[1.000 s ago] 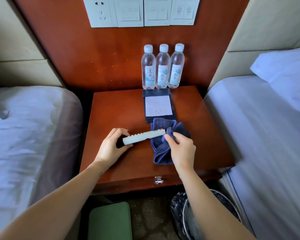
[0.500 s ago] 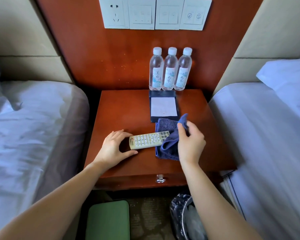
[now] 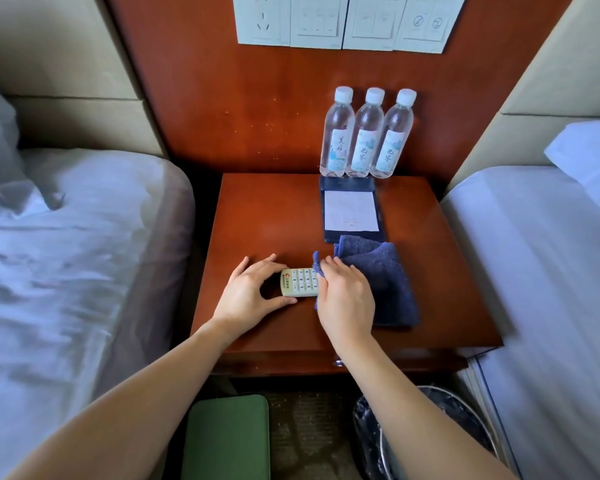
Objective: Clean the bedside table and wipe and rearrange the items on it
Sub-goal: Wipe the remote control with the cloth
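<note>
We pinch the remote (image 3: 300, 282) at its left end with our left hand (image 3: 246, 292), near the front of the bedside table (image 3: 264, 216). Our right hand (image 3: 343, 299) grips the blue cloth (image 3: 381, 278), fingers curled, pressing it on the remote's right half. The notepad (image 3: 350, 209) and bottles (image 3: 368, 133) sit behind.

The remote (image 3: 300, 282), at lower centre of the frame, is showing number keys, with 1, 2 and 3 legible, and a red logo at its left end. The three water bottles (image 3: 367, 133), at upper centre, are carrying pale labels with vertical Chinese characters; the left one is seeming to read 美好. The switch plate (image 3: 426, 24), at top right, is showing two round signs. The print on the notepad (image 3: 350, 209) is looking too small to read.
</note>
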